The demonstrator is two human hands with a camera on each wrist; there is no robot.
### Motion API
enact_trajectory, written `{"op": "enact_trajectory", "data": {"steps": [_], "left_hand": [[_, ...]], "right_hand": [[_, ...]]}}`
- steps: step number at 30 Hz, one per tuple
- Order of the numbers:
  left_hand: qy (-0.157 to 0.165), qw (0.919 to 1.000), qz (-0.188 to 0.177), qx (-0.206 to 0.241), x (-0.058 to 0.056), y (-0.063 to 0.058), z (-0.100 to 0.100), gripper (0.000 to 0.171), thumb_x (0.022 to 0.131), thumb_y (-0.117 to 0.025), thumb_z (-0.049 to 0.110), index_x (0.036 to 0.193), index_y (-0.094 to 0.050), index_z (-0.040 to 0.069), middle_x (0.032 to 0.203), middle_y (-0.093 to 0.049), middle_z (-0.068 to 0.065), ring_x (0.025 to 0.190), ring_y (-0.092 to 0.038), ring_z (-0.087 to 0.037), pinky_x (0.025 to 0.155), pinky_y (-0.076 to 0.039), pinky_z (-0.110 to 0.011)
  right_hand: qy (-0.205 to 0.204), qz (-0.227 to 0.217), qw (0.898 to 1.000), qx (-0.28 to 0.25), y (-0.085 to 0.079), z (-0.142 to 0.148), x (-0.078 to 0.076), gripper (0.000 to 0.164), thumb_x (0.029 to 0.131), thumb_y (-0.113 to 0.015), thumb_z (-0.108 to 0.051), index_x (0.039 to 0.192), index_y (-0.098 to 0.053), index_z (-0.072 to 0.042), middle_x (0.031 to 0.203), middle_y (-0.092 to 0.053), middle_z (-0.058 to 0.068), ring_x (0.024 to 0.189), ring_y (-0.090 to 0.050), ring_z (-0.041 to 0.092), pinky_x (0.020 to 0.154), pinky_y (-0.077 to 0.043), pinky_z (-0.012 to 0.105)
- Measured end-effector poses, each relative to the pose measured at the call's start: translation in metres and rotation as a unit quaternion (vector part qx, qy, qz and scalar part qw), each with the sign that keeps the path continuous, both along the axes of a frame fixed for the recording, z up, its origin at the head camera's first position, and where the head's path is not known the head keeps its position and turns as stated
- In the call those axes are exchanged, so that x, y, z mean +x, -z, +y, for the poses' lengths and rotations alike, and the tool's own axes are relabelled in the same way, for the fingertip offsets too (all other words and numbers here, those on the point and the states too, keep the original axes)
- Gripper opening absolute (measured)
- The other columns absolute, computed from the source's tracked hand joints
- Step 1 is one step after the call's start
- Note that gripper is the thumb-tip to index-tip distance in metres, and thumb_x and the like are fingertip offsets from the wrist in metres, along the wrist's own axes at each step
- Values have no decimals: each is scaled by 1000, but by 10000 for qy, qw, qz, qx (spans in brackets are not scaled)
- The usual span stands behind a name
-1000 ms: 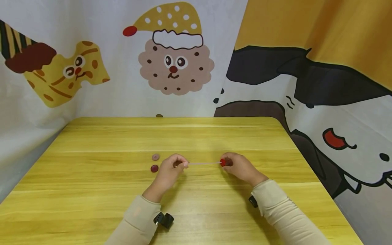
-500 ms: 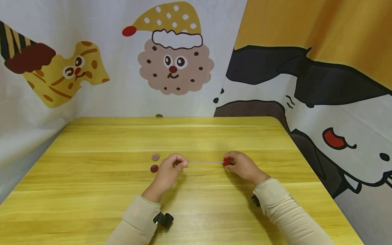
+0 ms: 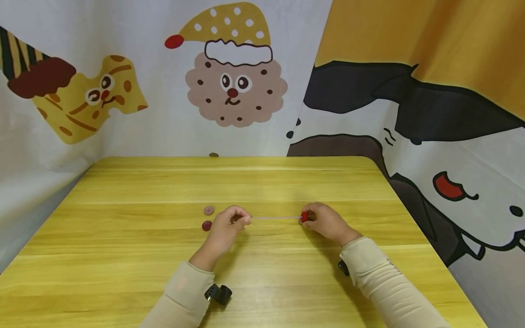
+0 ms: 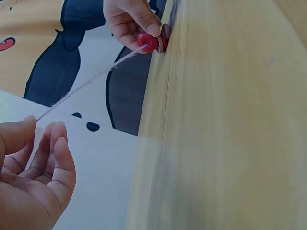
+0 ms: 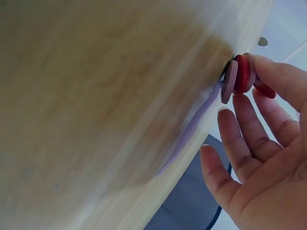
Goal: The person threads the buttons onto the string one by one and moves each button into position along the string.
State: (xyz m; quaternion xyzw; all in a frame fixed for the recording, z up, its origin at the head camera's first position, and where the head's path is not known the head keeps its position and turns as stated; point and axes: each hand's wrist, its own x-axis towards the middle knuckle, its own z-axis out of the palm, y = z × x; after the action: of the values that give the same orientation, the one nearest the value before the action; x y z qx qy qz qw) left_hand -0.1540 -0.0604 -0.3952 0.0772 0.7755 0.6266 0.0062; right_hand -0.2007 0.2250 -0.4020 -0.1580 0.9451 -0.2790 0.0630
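Observation:
My left hand [image 3: 221, 234] pinches the end of a thin lilac yarn [image 3: 276, 217] between thumb and index finger. The yarn runs taut across to my right hand [image 3: 328, 224], which grips a small stack of red and dusty-pink buttons [image 5: 242, 74] threaded on it. In the left wrist view, the yarn enters the centre of a red button [image 4: 147, 42] at the near face of the stack. A loose purple yarn tail [image 5: 189, 129] hangs beyond the stack in the right wrist view. Both hands are above the wooden table [image 3: 262, 278].
A dusty-pink button [image 3: 208, 210] and a dark red button [image 3: 207, 226] lie on the table just left of my left hand. Behind the table hangs a cartoon-printed curtain [image 3: 156, 91]. A small black device [image 3: 218, 294] is strapped at the left cuff.
My right hand has shifted slightly to the right with the buttons, and the stretch of yarn between the hands is longer. The left hand stays in place.

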Motion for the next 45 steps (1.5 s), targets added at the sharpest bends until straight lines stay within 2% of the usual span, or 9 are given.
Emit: {"op": "enact_trajectory", "data": {"steps": [6, 12, 21, 31, 34, 38, 45], "left_hand": [[-5, 10000, -60, 48, -1, 0, 0, 6, 95, -60, 6, 93, -61, 0, 90, -64, -8, 90, -58, -31, 77, -50, -31], [-2, 10000, -52, 71, -1, 1, -1, 6, 94, -60, 6, 93, -61, 0, 90, -64, -8, 89, -59, -26, 77, -49, -31], [-24, 10000, -28, 84, -1, 0, 0, 6, 94, -60, 5, 93, -61, 0, 90, -64, -9, 89, -59, -27, 76, -49, -29], [27, 10000, -73, 14, -2, 2, 2, 4, 94, -60, 5, 93, -62, 1, 88, -64, -7, 91, -58, -34, 79, -51, -39], [11, 10000, -69, -67, -2, 3, 3, 4, 94, -61, 6, 93, -63, 2, 89, -64, -6, 88, -59, -28, 78, -51, -39], [-11, 9997, -10, -261, -1, 3, 5, 6, 93, -63, 8, 94, -63, 3, 92, -64, -5, 84, -56, -17, 72, -47, -32], [114, 9992, 27, -386, -2, 6, 9, 4, 93, -63, 8, 94, -63, 4, 92, -64, -5, 83, -56, -16, 69, -44, -29]], "right_hand": [[42, -64, 10000, 36, 2, 1, -2, 19, 85, -74, -8, 102, -67, -3, 96, -64, 5, 89, -57, 19, 83, -47, 40], [83, -147, 9998, 123, 1, 0, -2, 20, 85, -74, -9, 103, -68, -4, 95, -64, 4, 86, -55, 18, 82, -46, 38], [-48, -111, 9998, 180, 2, 2, -3, 20, 84, -74, -8, 103, -68, -3, 93, -64, 3, 85, -55, 18, 81, -46, 38], [-39, -171, 9997, 145, 4, 1, -3, 28, 83, -75, -8, 108, -66, 1, 100, -66, 7, 91, -59, 20, 86, -49, 41], [-16, -180, 9998, 128, 4, 1, -2, 29, 83, -75, -8, 109, -66, 1, 101, -65, 7, 91, -58, 21, 86, -49, 42], [9, -97, 10000, 4, 3, 0, 1, 32, 83, -75, -8, 112, -65, 2, 105, -64, 10, 96, -60, 23, 88, -48, 43], [-7, 273, 9995, -176, -2, -7, 7, 32, 85, -73, -8, 115, -65, 2, 112, -63, 14, 105, -60, 30, 92, -48, 45]]}}
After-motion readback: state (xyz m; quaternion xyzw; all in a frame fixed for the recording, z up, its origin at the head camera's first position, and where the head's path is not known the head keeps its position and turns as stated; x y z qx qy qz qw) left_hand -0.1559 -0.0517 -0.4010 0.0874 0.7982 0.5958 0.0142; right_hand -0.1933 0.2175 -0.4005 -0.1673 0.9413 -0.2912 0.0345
